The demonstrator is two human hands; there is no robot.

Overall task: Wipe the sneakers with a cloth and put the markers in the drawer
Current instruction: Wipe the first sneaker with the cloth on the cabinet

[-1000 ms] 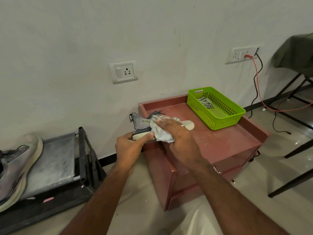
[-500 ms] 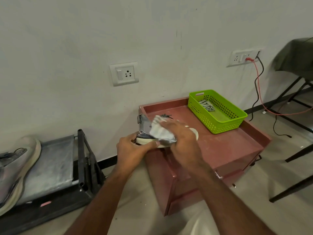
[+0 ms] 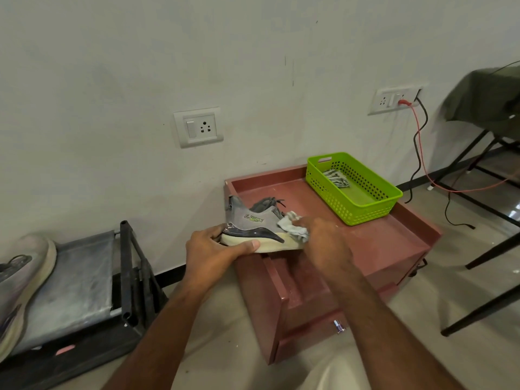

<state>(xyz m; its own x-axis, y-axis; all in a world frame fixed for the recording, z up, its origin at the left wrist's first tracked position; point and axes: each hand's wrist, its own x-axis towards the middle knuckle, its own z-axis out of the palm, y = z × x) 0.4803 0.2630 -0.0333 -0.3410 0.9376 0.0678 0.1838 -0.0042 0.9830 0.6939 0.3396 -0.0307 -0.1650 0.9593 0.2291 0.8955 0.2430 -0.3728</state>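
A grey sneaker (image 3: 253,220) with a cream sole lies on its side at the near left corner of the reddish cabinet top (image 3: 365,240). My left hand (image 3: 213,249) grips its heel and sole. My right hand (image 3: 323,243) presses a pale crumpled cloth (image 3: 292,229) against the toe end. A second grey sneaker (image 3: 19,277) rests on the low black rack (image 3: 84,277) at the far left. The cabinet's drawer front with a metal knob (image 3: 339,326) shows below my right arm. No markers are visible.
A lime green basket (image 3: 374,209) with a striped cloth inside sits at the cabinet's back right. Wall sockets (image 3: 198,128) and red and black cables (image 3: 419,153) are behind. Black chair legs (image 3: 484,277) stand at the right on the tiled floor.
My right hand slid the cloth from the sneaker's heel side toward its toe, uncovering the grey side panel. The view has shifted slightly upward.
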